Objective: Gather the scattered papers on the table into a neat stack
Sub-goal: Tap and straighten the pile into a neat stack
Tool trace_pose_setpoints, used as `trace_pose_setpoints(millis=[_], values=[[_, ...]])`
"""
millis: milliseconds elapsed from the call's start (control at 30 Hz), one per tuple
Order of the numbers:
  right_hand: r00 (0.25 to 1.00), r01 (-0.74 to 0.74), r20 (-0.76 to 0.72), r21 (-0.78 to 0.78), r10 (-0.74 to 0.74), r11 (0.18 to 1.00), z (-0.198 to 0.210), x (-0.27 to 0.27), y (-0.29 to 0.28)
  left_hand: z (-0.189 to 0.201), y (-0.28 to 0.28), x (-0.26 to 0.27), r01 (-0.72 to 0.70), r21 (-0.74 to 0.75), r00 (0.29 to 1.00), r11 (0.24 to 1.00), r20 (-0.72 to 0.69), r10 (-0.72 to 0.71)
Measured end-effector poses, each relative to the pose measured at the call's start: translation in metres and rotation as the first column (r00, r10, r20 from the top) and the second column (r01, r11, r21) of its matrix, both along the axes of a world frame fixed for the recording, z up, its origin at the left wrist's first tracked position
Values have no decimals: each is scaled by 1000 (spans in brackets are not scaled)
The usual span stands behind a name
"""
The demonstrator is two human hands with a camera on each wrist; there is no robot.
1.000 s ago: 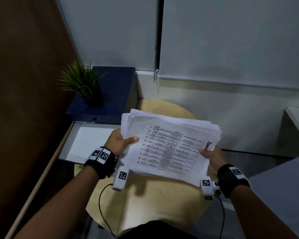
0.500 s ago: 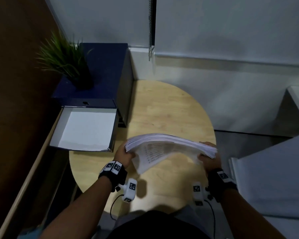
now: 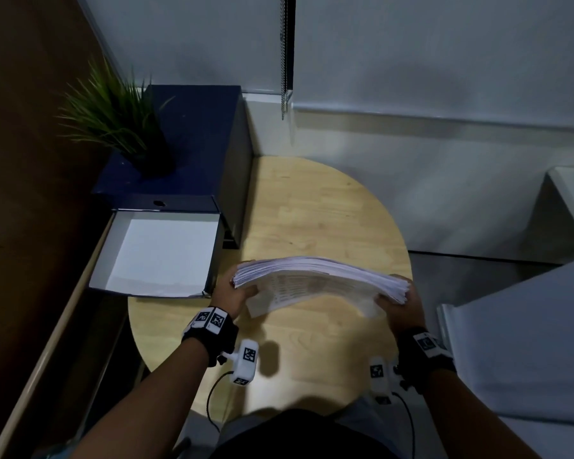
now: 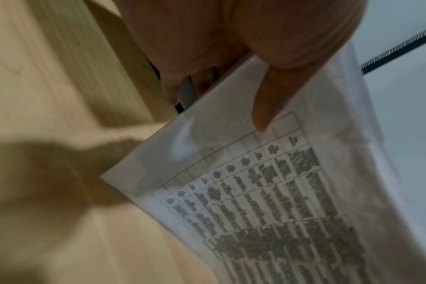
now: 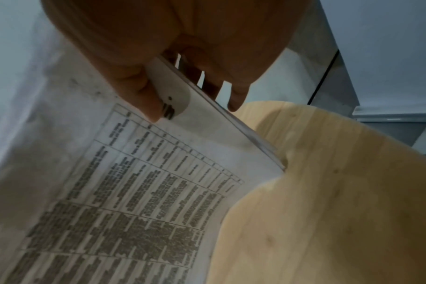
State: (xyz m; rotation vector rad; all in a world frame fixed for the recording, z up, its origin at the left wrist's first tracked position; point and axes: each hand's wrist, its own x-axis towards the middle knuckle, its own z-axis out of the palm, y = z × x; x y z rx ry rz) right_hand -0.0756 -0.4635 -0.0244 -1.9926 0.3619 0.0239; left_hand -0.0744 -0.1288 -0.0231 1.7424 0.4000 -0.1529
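Note:
A thick stack of printed papers stands tilted on its long lower edge on the round wooden table. My left hand grips its left end, thumb on the near printed face and fingers behind. My right hand grips the right end the same way. In the left wrist view the left hand has its thumb on the printed table of the stack. The right wrist view shows my right hand pinching the stack, its corner near the table.
An open white-lined box sits at the table's left edge, in front of a dark blue box with a potted grass plant on it. A brown wall lies left, a white wall and blind cord behind.
The stack has come down from in front of me, where its printed face pointed up, to stand on edge on the table. The head view has tipped downward.

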Motion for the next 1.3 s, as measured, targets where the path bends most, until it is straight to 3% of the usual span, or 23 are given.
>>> trace_pose_setpoints(millis=[133, 233, 333, 500, 667, 767, 933, 1000, 1067, 1167, 1233, 1300], values=[[999, 33, -3, 109, -33, 994, -10, 7, -7, 11, -2, 3, -47, -177, 995, 983, 81, 62], [997, 75, 20, 197, -80, 978, -2, 8, 3, 15, -6, 7, -114, -241, 989, 964, 61, 132], [989, 142, 7, 284, -150, 948, 4, 5, 13, 15, -9, 10, -182, -163, 982, 970, 23, 188], [963, 264, -7, 239, -270, 934, 12, 6, 19, 11, -10, 14, -222, -144, 975, 964, -4, 224], [964, 255, 6, 271, -267, 928, 12, 6, 20, 9, -8, 15, -211, -39, 977, 977, 2, 212], [966, 247, 11, 269, -260, 931, 11, 6, 20, 12, -8, 12, -183, -71, 983, 980, 4, 184], [971, 226, 21, 262, -240, 938, 12, 7, 17, 7, 0, 2, 26, -123, 999, 992, 49, -21], [973, 225, 9, 225, -233, 948, 12, 6, 15, 5, 2, 1, 71, -65, 997, 995, 19, -70], [974, 221, 1, 237, -228, 946, 9, 7, 13, 8, -1, 1, 82, 88, 997, 993, 3, -82], [979, 204, -54, 239, -196, 949, 12, 11, 9, 18, -8, 1, 31, 230, 998, 973, 39, -41], [975, 222, -7, 65, -222, 973, 28, 19, 6, 28, -11, 6, 25, 336, 995, 941, 84, -56], [972, 146, 218, -264, -89, 953, 54, 27, 9, 44, -15, 13, 60, 495, 956, 867, 222, -193]])
